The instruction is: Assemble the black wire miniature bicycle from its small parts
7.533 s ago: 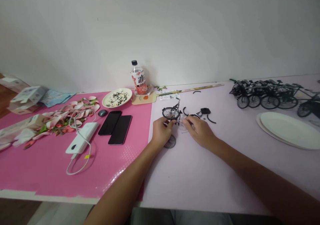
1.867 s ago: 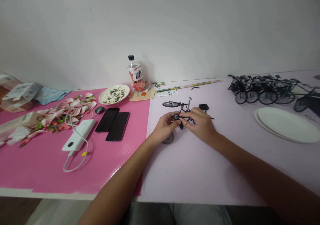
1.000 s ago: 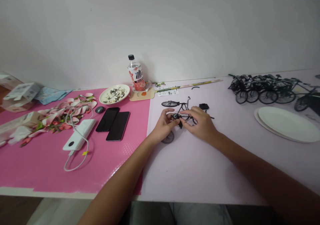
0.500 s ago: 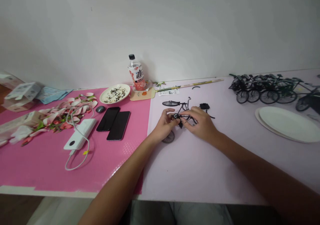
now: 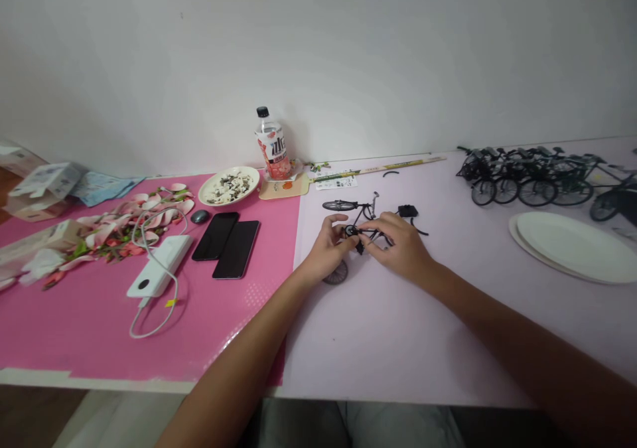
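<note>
Between my hands is a black model bicycle frame (image 5: 379,233), held just above the pale tabletop. My left hand (image 5: 329,245) grips its left part near the round chainring, thumb and fingers closed. From the right, my right hand (image 5: 395,241) pinches the frame, its fingertips close to my left thumb. A spoked wheel (image 5: 335,273) shows below my left hand, partly covered by it. Beyond my hands lie another wheel (image 5: 340,206) and a handlebar with fork (image 5: 371,206). A small black basket-like part (image 5: 407,211) and a thin curved black strip (image 5: 422,227) lie behind my right hand.
Several assembled model bicycles (image 5: 532,176) stand at the back right, with white oval plates (image 5: 577,245) before them. On the pink mat are two phones (image 5: 235,250), a white power bank (image 5: 160,267) with cable, and pink petals (image 5: 117,232). A bottle (image 5: 273,146) stands by the wall.
</note>
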Available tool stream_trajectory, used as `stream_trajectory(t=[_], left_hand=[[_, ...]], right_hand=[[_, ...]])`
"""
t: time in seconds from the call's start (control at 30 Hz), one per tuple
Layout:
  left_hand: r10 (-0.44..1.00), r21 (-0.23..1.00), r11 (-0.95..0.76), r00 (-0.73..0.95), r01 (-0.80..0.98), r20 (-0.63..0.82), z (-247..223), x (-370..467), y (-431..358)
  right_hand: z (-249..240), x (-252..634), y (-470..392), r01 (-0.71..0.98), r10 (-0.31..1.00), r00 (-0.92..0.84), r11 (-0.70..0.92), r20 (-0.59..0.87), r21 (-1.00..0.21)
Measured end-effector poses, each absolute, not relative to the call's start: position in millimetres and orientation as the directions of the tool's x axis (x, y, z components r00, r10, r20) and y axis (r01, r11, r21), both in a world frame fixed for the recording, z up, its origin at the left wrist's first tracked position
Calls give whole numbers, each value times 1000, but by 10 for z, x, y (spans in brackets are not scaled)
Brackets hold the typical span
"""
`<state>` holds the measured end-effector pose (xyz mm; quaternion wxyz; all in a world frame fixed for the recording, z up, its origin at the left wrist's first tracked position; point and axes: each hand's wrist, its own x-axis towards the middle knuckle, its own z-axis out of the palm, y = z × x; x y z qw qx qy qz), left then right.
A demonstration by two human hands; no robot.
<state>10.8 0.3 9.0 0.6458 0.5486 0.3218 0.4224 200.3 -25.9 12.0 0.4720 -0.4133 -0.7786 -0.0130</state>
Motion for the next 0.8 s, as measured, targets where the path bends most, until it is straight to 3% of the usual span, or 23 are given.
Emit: stream_trajectory(t=[0.8], left_hand=[[886, 988, 15, 460, -154, 58, 78, 104, 1]], right_hand=[[92, 2002, -255, 649, 667, -212, 642, 714, -408]])
